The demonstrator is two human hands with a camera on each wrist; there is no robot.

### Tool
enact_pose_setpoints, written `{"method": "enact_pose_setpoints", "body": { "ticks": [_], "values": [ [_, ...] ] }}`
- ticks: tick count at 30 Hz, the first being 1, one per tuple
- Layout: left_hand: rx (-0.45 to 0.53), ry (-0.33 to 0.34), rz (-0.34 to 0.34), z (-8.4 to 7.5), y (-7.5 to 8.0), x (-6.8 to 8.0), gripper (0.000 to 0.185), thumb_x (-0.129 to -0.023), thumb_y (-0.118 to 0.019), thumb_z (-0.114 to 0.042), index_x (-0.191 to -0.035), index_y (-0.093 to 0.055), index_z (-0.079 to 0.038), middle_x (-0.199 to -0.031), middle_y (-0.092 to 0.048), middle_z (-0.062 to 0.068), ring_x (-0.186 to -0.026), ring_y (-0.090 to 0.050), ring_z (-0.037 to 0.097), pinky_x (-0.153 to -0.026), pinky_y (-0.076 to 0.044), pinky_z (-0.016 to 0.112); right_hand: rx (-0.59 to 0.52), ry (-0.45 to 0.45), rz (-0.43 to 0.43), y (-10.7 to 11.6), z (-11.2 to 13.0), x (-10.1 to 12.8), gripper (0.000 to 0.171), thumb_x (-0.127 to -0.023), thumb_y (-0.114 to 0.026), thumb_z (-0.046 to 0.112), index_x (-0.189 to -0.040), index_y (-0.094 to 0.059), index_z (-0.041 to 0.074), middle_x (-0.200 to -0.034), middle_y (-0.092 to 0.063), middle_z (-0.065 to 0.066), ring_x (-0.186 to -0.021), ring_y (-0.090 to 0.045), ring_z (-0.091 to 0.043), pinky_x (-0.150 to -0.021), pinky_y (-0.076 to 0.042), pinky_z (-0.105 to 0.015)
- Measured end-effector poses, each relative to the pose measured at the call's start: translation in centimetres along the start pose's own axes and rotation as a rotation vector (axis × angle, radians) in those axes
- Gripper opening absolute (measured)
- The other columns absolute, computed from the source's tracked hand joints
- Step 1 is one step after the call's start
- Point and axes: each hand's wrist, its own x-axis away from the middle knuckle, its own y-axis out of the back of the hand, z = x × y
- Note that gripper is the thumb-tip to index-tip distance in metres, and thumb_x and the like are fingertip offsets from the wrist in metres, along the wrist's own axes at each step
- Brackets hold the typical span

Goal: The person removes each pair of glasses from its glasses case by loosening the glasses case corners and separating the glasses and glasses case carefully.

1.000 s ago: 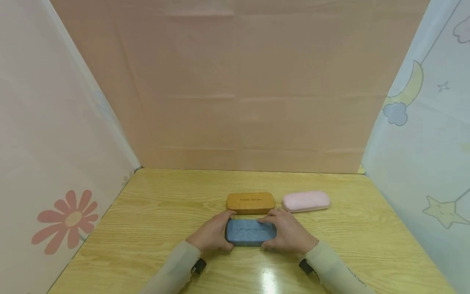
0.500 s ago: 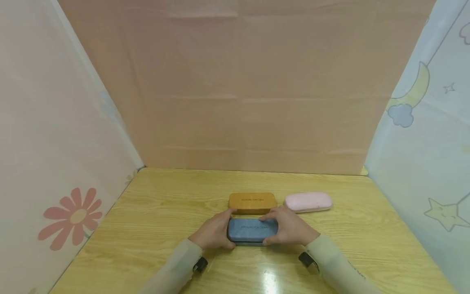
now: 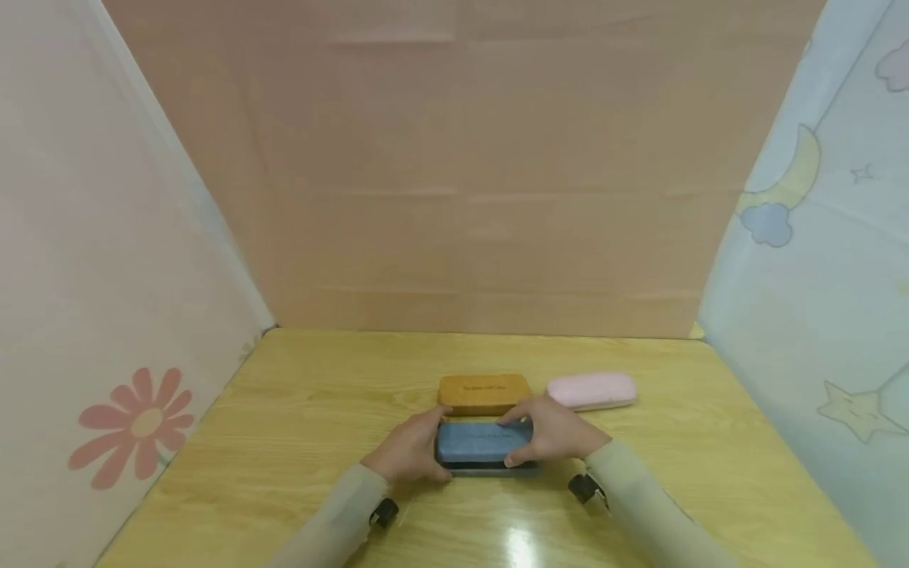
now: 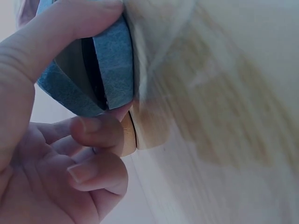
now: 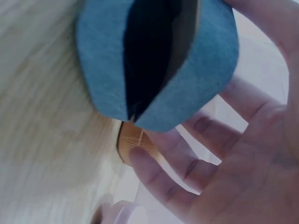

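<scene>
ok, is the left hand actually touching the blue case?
Touching. The left wrist view shows the left hand with its thumb pressed over the blue case and a fingertip under its edge. The head view agrees: that hand grips the case's left end.

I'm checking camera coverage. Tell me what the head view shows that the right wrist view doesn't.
Only the head view: the pink case, the left hand, the wooden table as a whole and the curtain walls around it.

Only the right wrist view: the dark gap between the blue case's lid and base, seen end-on.

Both: the blue case gripped by the right hand, with the orange case just behind it.
</scene>
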Motion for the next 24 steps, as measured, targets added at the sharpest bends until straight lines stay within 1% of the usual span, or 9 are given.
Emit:
{"method": "enact_pose_setpoints", "body": {
  "ticks": [6,9,14,19,22,24],
  "values": [
    [0.028,0.014,0.011,-0.1,0.6,0.1,0.096,-0.063,-0.096,-0.031,-0.142,-0.046,-0.01,-0.119,-0.065,0.005,-0.102,-0.061,0.018,-0.088,-0.052,0.04,-0.061,-0.042,0.046,0.7,0.5,-0.6,0.057,-0.074,-0.087,0.046,-0.121,-0.072,0.019,-0.122,-0.066,0.002,-0.104,-0.06,-0.018,-0.086,-0.051,-0.042],
    [0.038,0.016,0.017,-0.1,0.7,0.1,0.093,-0.063,-0.096,-0.03,-0.14,-0.048,-0.01,-0.115,-0.065,0.003,-0.099,-0.06,0.017,-0.086,-0.052,0.039,-0.066,-0.047,0.059,1.0,0.6,-0.7,0.055,-0.074,-0.086,0.046,-0.121,-0.073,0.019,-0.121,-0.067,0.002,-0.101,-0.06,-0.016,-0.085,-0.052,-0.041],
    [0.05,0.004,0.017,0.2,0.6,0.0,0.091,-0.063,-0.096,-0.032,-0.138,-0.048,-0.011,-0.114,-0.065,0.002,-0.099,-0.06,0.016,-0.086,-0.052,0.039,-0.079,-0.044,0.066,1.1,0.3,-0.8,0.055,-0.075,-0.085,0.047,-0.121,-0.073,0.02,-0.119,-0.067,0.003,-0.099,-0.06,-0.014,-0.084,-0.052,-0.038],
    [0.053,-0.013,0.02,0.2,0.7,-0.1,0.088,-0.063,-0.096,-0.032,-0.135,-0.05,-0.011,-0.115,-0.065,0.003,-0.101,-0.061,0.018,-0.087,-0.052,0.04,-0.102,-0.043,0.072,1.0,-0.4,-0.7,0.056,-0.076,-0.083,0.051,-0.122,-0.072,0.02,-0.122,-0.066,0.002,-0.102,-0.06,-0.015,-0.086,-0.052,-0.041],
    [0.05,-0.021,0.022,0.1,0.7,-0.2,0.087,-0.063,-0.096,-0.032,-0.134,-0.05,-0.012,-0.116,-0.065,0.003,-0.1,-0.061,0.018,-0.087,-0.052,0.039,-0.121,-0.032,0.085,1.1,-1.0,-0.7,0.055,-0.08,-0.079,0.054,-0.123,-0.072,0.021,-0.124,-0.066,0.002,-0.107,-0.06,-0.017,-0.089,-0.052,-0.042],
    [0.053,-0.022,0.024,0.1,0.7,-0.2,0.087,-0.063,-0.096,-0.032,-0.134,-0.05,-0.012,-0.117,-0.065,0.003,-0.1,-0.061,0.017,-0.087,-0.052,0.039,-0.16,-0.013,0.094,1.3,-1.4,-0.7,0.049,-0.085,-0.075,0.052,-0.122,-0.073,0.02,-0.123,-0.067,0.001,-0.107,-0.062,-0.019,-0.089,-0.052,-0.043]
  ]
}}
